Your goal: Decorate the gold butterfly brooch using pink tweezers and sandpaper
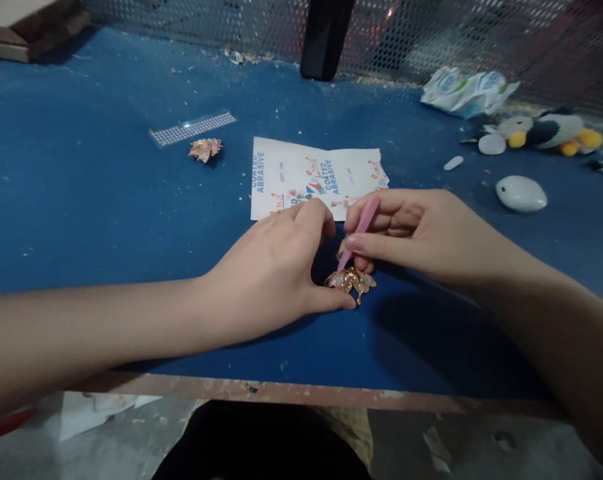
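Observation:
A gold butterfly-shaped brooch with pale, shiny wings lies on the blue tabletop. My left hand is curled around its left side, the thumb pressed against the lower edge and the other fingertips mostly hidden. Between thumb and fingers, my right hand pinches pink tweezers, tilted with the tip down at the brooch's upper left wing. Just beyond both hands is a white sheet of abrasive paper, printed side up, with small coloured pieces on it. Farther left sits a second gold and pink ornament.
Behind that ornament lies a strip of small rhinestones. On the right are a white rounded object, a plush toy and a crumpled wipes packet. A dark upright post stands before the mesh screen. The table's edge runs close to me.

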Tool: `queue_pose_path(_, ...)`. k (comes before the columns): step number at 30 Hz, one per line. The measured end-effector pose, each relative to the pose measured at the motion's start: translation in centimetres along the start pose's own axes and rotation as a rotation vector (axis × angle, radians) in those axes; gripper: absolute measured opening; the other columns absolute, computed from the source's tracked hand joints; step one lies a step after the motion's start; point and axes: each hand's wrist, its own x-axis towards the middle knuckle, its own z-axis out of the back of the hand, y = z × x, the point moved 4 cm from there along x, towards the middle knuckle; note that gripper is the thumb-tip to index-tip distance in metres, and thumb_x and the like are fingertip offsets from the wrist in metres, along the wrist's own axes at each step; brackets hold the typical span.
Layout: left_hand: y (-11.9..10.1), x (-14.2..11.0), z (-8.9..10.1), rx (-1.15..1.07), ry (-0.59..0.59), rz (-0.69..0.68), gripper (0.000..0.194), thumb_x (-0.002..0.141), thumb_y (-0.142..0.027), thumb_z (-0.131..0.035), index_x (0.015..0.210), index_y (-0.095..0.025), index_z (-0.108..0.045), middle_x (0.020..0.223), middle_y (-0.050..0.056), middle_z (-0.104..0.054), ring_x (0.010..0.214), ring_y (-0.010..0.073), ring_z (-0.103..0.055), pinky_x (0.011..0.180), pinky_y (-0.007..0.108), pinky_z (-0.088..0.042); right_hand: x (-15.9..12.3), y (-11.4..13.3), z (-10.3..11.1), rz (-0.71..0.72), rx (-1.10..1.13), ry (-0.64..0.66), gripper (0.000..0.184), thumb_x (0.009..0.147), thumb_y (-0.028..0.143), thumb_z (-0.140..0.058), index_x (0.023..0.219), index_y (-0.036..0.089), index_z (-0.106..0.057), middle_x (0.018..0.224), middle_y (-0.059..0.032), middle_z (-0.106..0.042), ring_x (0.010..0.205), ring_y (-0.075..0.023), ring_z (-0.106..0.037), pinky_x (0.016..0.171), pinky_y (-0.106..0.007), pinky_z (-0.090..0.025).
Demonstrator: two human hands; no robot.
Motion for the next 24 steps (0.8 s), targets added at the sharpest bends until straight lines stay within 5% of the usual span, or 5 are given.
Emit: queue_pose_path(24,0.20,-0.02,-0.05,-0.001,0.003,0.015,0.058,0.070,-0.050,-0.090,0.102,-0.022,-0.050,0.100,0.006,-0.067,0.097,0.0277,-0.067,0.081,0.038,-0.050,0.09,-0.34,0.66,0.008,-0.030,0.085,0.020,0.073,0.016,-0.087,0.084,0.023,-0.071,0.074,0.0011,-0.075,0.062,-0.0133,-0.069,0.063,-0.025,-0.061)
